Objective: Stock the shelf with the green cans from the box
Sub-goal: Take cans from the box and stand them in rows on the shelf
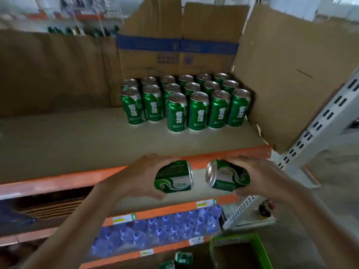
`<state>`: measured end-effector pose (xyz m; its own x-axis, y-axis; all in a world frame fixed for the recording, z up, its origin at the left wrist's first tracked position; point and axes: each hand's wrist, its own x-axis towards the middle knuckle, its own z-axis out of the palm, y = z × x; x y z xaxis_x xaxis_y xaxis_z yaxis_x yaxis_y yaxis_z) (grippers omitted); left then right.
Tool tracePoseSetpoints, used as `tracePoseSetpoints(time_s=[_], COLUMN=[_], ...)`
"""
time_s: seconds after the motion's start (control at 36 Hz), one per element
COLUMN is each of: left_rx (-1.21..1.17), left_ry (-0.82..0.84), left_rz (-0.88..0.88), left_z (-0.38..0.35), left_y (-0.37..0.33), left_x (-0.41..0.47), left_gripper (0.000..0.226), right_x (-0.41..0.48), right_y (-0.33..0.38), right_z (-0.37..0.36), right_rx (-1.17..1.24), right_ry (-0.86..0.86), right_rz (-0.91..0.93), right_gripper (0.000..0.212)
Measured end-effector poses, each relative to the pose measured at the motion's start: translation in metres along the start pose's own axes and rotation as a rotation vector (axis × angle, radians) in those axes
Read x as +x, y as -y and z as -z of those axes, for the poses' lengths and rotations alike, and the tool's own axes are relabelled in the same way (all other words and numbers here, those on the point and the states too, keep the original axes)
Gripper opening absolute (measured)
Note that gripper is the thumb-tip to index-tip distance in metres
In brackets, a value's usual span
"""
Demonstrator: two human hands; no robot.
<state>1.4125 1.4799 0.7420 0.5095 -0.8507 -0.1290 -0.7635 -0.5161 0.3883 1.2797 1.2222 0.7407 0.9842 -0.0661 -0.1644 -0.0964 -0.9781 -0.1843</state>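
Note:
Each of my hands grips one green can, both lying sideways with their silver tops facing each other. My left hand (136, 177) holds the left can (174, 177); my right hand (266, 177) holds the right can (227, 176). They hover just in front of the orange front edge of the shelf (64, 177). On the shelf's cardboard-lined board, several green cans (198, 111) stand upright in rows at the back right. The green-rimmed box (260, 247) sits low at the bottom right, its inside mostly out of sight.
Cardboard sheets (281, 74) line the shelf's back and right side. A white perforated upright (320, 121) stands to the right. Lower shelves hold packs of blue-capped water bottles (165, 230). Two loose green cans (182, 258) lie near the bottom edge.

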Motion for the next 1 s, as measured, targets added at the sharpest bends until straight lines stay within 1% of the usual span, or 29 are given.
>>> tracePoseSetpoints(time_s=[0.08,0.22,0.31,0.5,0.58,0.67,0.89,1.0], left_rx=[0.038,0.025,0.018,0.02,0.027,0.059,0.028,0.014], left_ry=[-0.048,-0.14,-0.164,-0.169,-0.161,-0.146,-0.154,-0.156], left_rz=[0.008,0.062,0.089,0.194,0.215,0.237,0.261,0.21], left_z=[0.018,0.045,0.053,0.056,0.057,0.056,0.052,0.056], left_y=[0.011,0.024,0.032,0.045,0.046,0.046,0.054,0.048], left_x=[-0.004,-0.012,-0.012,-0.002,0.003,0.009,0.024,0.033], left_gripper=[0.09,0.088,0.089,0.093,0.093,0.091,0.092,0.089], right_x=[0.016,0.041,0.053,0.09,0.103,0.113,0.127,0.133], right_y=[0.005,0.014,0.015,0.001,-0.012,-0.025,-0.043,-0.047], right_z=[0.012,0.034,0.043,0.05,0.047,0.041,0.038,0.038], right_rx=[-0.007,-0.063,-0.029,-0.032,-0.083,-0.134,-0.091,-0.066], right_ry=[-0.015,-0.041,-0.062,-0.084,-0.101,-0.081,-0.025,-0.003], right_rz=[0.01,0.041,0.072,0.112,0.116,0.105,0.107,0.121], right_gripper=[0.089,0.088,0.088,0.088,0.087,0.086,0.083,0.082])
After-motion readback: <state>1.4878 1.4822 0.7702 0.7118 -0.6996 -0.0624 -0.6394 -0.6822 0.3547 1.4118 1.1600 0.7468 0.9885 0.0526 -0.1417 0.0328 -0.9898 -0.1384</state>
